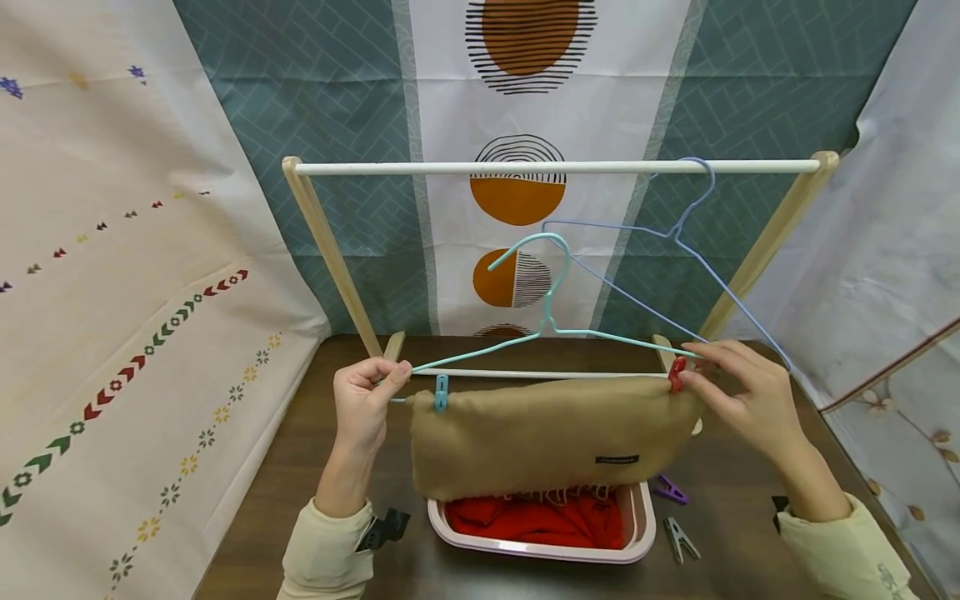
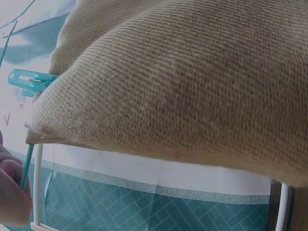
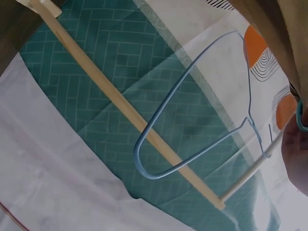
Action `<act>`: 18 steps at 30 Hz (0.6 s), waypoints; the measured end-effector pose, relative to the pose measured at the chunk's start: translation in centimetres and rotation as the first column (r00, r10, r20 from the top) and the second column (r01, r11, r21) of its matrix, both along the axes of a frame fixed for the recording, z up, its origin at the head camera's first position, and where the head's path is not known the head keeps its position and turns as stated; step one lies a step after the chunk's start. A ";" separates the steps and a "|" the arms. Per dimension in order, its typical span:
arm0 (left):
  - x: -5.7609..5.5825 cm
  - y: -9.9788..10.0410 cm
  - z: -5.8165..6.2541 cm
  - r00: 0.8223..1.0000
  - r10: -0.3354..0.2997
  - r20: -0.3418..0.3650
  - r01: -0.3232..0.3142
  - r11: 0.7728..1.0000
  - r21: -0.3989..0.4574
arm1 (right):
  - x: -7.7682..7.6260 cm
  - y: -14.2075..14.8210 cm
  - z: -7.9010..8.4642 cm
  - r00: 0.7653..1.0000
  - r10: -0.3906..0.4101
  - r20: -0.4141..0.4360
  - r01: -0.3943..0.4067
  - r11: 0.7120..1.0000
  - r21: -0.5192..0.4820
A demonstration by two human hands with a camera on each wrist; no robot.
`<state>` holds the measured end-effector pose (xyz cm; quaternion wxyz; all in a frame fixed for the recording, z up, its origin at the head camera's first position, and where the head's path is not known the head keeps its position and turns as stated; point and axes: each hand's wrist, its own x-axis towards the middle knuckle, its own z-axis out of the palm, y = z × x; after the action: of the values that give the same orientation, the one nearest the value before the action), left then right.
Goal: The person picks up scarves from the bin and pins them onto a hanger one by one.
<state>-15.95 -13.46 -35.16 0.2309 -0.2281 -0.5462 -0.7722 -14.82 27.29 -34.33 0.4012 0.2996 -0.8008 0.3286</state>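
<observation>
A mint-green hanger (image 1: 487, 347) is held level by both hands, its hook pointing up. My left hand (image 1: 363, 400) pinches its left end between thumb and fingers. At the right end, my right hand (image 1: 750, 404) grips the hanger, its thumb against a red clothespin (image 1: 677, 375). A tan fringed cloth (image 1: 540, 429) with a small dark label hangs folded from the lower bar. Near its left corner a blue clothespin (image 1: 441, 393) clamps the cloth. In the left wrist view the cloth (image 2: 183, 86) fills most of the frame beside the blue clothespin (image 2: 31, 81).
Behind stands a wooden rack with a white rail (image 1: 480, 168), a blue hanger (image 1: 678, 237) hooked on its right side. Below the cloth sits a pink basin (image 1: 540, 547) holding red fabric (image 1: 547, 525). A purple clothespin (image 1: 670, 490) and a grey one (image 1: 681, 539) lie to its right.
</observation>
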 end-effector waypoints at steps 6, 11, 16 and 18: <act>0.0 0.1 0.0 1.000 0.001 -0.006 -0.001 1.000 -0.026 | -0.1 0.0 0.3 0.991 0.118 0.058 -0.116 0.992 -0.040; 0.0 -0.1 0.1 1.000 -0.008 0.018 0.009 0.998 -0.063 | 0.6 -0.7 1.0 0.960 0.249 0.125 -0.232 0.963 -0.134; -0.3 -0.7 -0.2 0.997 -0.011 0.070 0.023 0.985 -0.171 | 0.7 -0.8 0.3 0.877 0.468 0.104 -0.422 0.856 -0.298; -0.5 -1.1 -0.3 0.996 -0.003 0.087 0.023 0.973 -0.229 | 0.8 -0.8 -0.2 0.832 0.546 0.097 -0.476 0.794 -0.379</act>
<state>-16.48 -14.52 -35.47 0.1742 -0.2231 -0.6398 -0.7145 -14.07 26.47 -34.48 0.2592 0.3973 -0.6567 0.5862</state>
